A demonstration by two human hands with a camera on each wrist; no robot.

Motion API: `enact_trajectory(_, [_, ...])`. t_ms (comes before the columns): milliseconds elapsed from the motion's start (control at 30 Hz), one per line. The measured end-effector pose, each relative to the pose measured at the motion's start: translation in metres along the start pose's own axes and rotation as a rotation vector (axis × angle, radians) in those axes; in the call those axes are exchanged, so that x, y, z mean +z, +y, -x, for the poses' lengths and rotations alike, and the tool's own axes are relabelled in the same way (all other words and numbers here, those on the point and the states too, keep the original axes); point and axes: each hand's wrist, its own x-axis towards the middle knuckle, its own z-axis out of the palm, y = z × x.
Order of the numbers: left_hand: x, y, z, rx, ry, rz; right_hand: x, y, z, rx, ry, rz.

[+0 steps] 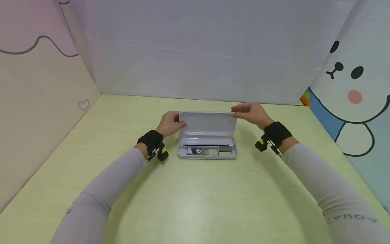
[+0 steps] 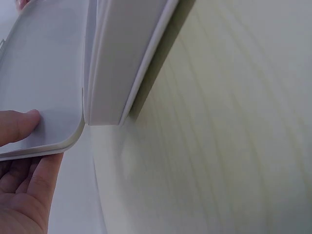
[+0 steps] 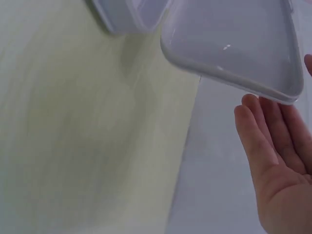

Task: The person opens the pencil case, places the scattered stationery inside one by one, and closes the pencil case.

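A white pencil case (image 1: 207, 157) lies on the table with its lid (image 1: 208, 122) raised. My left hand (image 1: 170, 124) pinches the lid's left end, thumb on the inner face and fingers (image 2: 41, 187) behind it. At the lid's upper right corner is my right hand (image 1: 251, 114), its fingers (image 3: 256, 131) fairly straight and reaching behind the edge; whether they touch it is unclear. Inside the case, a thin dark stick (image 1: 208, 145) lies lengthwise above a black-and-white patterned piece (image 1: 194, 151), a pale green block (image 1: 213, 152) and a brownish piece (image 1: 225, 149).
The case stands on a pale yellow-green wood-grain table (image 1: 195, 196). A white sheet wall (image 1: 198, 67) rises behind the table's far edge. Printed panels flank it, the right one (image 1: 359, 101) with a cartoon bear face.
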Motion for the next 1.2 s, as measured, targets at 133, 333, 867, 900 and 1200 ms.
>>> enact_trajectory(133, [0.005,-0.001,-0.005,0.015,-0.005,-0.003,0.001,0.015,-0.001,0.150,-0.079,-0.275])
enact_trajectory(333, [0.010,0.002,-0.016,0.028,0.004,-0.005,0.003,0.023,-0.004,0.222,-0.059,-0.464])
enact_trajectory(867, [0.003,0.000,-0.017,0.069,0.041,0.038,0.009,0.021,-0.005,0.292,-0.026,-0.493])
enact_trajectory(900, [0.002,0.000,-0.017,0.071,0.044,0.047,0.009,0.020,-0.005,0.292,-0.021,-0.486])
enact_trajectory(1200, [-0.007,0.007,-0.010,0.056,0.072,0.147,0.010,0.017,0.005,0.242,0.065,-0.493])
